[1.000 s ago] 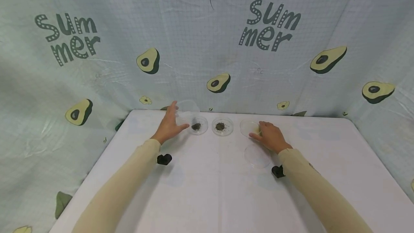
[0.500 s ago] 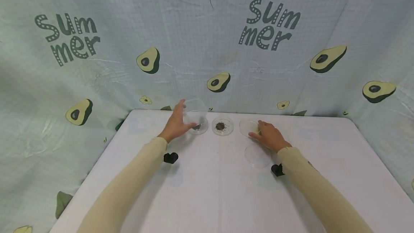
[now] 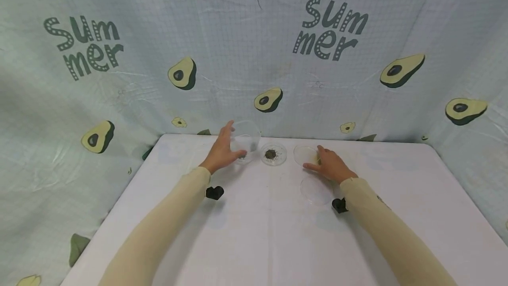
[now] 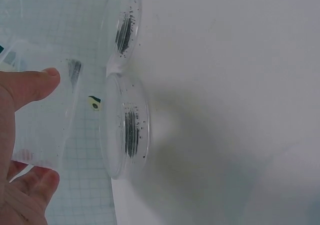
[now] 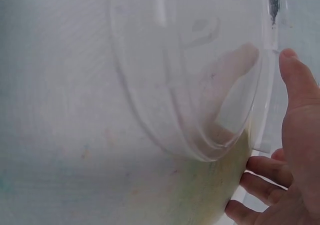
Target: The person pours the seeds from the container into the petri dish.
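My left hand [image 3: 223, 149] grips a clear plastic cup [image 4: 42, 120] between thumb and fingers, raised above the left petri dish [image 4: 131, 130]. That dish holds a small heap of dark crumbly grains. A dark patch shows low on the cup's wall; whether it lies inside, I cannot tell. The middle petri dish [image 3: 273, 154], also with dark grains, stands just to the right. My right hand [image 3: 332, 165] spans the edge of the right petri dish [image 3: 304, 156], thumb at the near side, fingers at the far side. Its contents are unclear.
A clear round lid or dish [image 3: 316, 190] lies on the white table [image 3: 270, 242], in front of the right petri dish. A printed cloth [image 3: 222, 56] hangs behind the table's back edge.
My left hand has moved to the right with the cup, which now overlaps the left petri dish in the head view. The right hand has stayed nearly still at its dish.
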`<act>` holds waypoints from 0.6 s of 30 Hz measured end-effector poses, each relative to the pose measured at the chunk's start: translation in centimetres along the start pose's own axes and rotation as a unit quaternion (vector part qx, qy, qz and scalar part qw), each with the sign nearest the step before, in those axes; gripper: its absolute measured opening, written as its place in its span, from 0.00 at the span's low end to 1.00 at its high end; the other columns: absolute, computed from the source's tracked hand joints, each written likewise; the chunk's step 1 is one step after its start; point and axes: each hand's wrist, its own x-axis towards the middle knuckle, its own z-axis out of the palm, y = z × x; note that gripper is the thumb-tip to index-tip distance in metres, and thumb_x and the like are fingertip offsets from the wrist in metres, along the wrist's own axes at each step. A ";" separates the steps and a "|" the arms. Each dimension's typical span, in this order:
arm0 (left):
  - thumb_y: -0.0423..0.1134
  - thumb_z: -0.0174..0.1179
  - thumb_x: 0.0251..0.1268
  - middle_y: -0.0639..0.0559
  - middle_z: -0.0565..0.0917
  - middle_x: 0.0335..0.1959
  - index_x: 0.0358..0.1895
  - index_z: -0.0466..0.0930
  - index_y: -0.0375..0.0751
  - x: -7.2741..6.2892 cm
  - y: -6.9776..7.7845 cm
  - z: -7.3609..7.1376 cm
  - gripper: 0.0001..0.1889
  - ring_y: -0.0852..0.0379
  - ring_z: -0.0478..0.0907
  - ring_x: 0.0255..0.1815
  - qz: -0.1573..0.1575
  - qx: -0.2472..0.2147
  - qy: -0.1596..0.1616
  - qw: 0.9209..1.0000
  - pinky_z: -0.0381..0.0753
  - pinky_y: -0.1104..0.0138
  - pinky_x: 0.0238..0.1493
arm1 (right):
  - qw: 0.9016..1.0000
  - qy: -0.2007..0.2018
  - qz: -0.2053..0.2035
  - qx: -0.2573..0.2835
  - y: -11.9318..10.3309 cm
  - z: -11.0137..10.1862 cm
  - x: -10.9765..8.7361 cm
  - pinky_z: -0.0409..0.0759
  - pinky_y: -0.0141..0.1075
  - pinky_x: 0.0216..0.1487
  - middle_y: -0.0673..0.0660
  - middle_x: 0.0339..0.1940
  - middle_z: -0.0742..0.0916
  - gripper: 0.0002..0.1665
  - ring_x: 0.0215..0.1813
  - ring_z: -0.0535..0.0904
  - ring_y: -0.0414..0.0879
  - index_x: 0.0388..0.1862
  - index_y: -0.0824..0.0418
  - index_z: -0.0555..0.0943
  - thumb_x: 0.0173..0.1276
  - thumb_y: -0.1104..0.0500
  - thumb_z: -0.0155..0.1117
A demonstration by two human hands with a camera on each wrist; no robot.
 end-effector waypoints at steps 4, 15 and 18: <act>0.48 0.70 0.56 0.42 0.61 0.71 0.78 0.38 0.47 0.1 0.4 -0.1 0.54 0.42 0.66 0.69 0.004 0.001 0.003 1.000 0.67 0.48 0.69 | 1.000 -0.008 0.006 0.013 -0.2 -0.4 0.0 0.65 0.58 0.69 0.77 0.68 0.69 0.60 0.70 0.66 0.68 0.75 0.74 0.50 0.63 0.34 0.62; 0.48 0.69 0.57 0.43 0.60 0.71 0.78 0.38 0.48 0.4 1.1 0.6 0.54 0.42 0.67 0.69 -0.002 0.006 -0.003 1.000 0.69 0.48 0.68 | 1.000 -0.010 -0.004 0.009 -0.2 -1.0 0.2 0.68 0.57 0.68 0.76 0.66 0.72 0.53 0.68 0.69 0.66 0.72 0.74 0.56 0.66 0.37 0.60; 0.49 0.69 0.57 0.43 0.60 0.71 0.78 0.37 0.49 0.7 0.8 0.9 0.54 0.42 0.68 0.68 0.002 0.006 -0.005 1.000 0.70 0.49 0.67 | 1.000 -0.012 -0.006 0.003 -0.1 -1.0 0.3 0.67 0.57 0.69 0.76 0.67 0.71 0.52 0.69 0.68 0.67 0.72 0.74 0.56 0.67 0.38 0.60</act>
